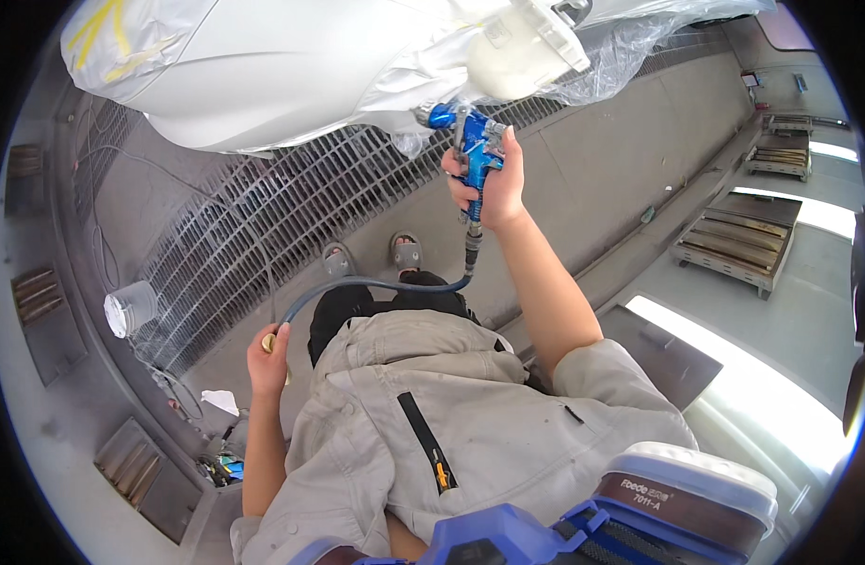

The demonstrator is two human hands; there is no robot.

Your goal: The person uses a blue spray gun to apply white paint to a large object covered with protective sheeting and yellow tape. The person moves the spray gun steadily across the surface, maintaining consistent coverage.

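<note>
Head view shows a spray gun [476, 158] near bodywork's edge [263, 138], open floor [597, 160] rightward.

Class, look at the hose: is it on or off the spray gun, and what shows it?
On: the hose runs into the dark fitting at the base of the blue spray gun, with no gap visible.

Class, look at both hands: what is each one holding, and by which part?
The right hand holds the blue spray gun by its handle; the left hand holds the hose, away from its gun end.
</note>
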